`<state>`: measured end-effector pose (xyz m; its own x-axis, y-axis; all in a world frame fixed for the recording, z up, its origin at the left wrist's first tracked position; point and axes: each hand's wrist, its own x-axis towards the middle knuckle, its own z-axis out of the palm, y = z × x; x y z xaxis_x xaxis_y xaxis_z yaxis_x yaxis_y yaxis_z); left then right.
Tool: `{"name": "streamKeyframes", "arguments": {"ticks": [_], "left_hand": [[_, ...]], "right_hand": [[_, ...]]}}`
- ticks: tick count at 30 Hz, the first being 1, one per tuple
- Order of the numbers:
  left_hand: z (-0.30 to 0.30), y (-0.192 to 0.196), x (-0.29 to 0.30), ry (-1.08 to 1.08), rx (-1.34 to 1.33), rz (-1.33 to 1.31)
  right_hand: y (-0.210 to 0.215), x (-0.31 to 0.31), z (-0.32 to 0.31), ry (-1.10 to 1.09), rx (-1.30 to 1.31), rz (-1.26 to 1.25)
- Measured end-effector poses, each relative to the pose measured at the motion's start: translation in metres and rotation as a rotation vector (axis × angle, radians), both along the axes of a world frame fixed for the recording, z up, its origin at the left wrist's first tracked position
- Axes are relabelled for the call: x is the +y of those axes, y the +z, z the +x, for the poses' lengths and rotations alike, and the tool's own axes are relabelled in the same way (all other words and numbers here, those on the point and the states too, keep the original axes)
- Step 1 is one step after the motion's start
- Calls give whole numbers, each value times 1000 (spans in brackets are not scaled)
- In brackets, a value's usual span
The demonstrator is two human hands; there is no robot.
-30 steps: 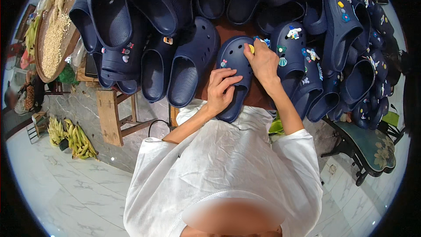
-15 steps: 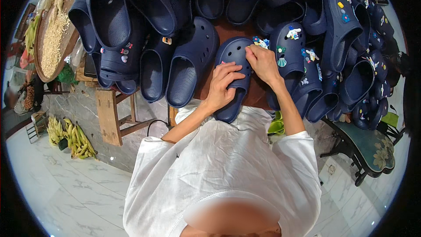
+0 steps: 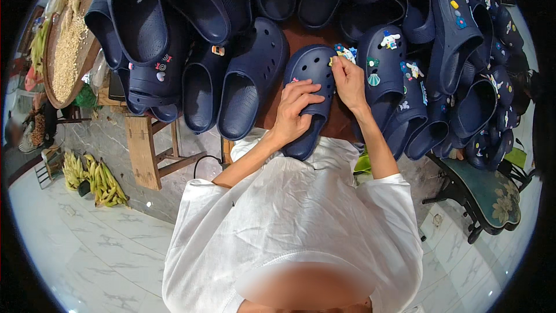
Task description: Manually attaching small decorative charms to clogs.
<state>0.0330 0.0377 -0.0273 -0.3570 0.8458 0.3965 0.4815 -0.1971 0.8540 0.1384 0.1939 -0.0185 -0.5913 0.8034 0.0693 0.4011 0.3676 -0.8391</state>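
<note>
A navy clog (image 3: 315, 66) lies in front of me, toe pointing away, with holes across its upper and a small pink charm by my left fingertips. My left hand (image 3: 294, 111) is closed around its left side, fingers over the upper. Just right of the toe, my right hand (image 3: 349, 84) pinches a small yellow charm (image 3: 332, 61). Blue-and-white charms (image 3: 346, 52) show just beyond that hand; what they rest on is hidden. To the right stands a navy clog with charms (image 3: 379, 52), and to the left a plain navy clog (image 3: 255, 81).
Many more navy clogs crowd the brown tabletop (image 3: 271, 104), several bearing charms at the right. A tray of pale grain (image 3: 69, 66) is at far left, above a wooden stool (image 3: 143, 150) and corn ears (image 3: 104, 185). A padded chair (image 3: 492, 194) stands at right.
My right hand has shifted slightly right, off the clog's toe, and the yellow charm now shows at its fingertips. The left hand keeps its hold on the clog.
</note>
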Motion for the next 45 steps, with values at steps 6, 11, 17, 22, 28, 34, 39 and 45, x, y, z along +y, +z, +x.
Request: {"name": "streamKeyframes", "arguments": {"ticks": [6, 11, 17, 22, 28, 34, 39, 45], "left_hand": [[-3, 2, -2, 4, 6, -12], [-4, 13, -11, 52, 3, 17], [1, 8, -42, 163, 88, -24], [2, 2, -42, 196, 60, -54], [2, 13, -50, 203, 33, -94], [8, 31, -70, -72, -1080, -441], [13, 32, -42, -169, -1944, -409], [22, 13, -10, 9, -2436, -135]], "right_hand": [[9, -6, 0, 25, -51, 32], [24, -10, 1, -57, -53, 85], [66, -18, -16, 220, -4, 136], [50, -31, -41, 500, -251, 413], [37, -30, -53, 519, -304, 387], [30, -17, -58, 561, -297, 341], [33, -5, -59, 604, -320, 259], [35, -3, -56, 701, -243, 373]]}}
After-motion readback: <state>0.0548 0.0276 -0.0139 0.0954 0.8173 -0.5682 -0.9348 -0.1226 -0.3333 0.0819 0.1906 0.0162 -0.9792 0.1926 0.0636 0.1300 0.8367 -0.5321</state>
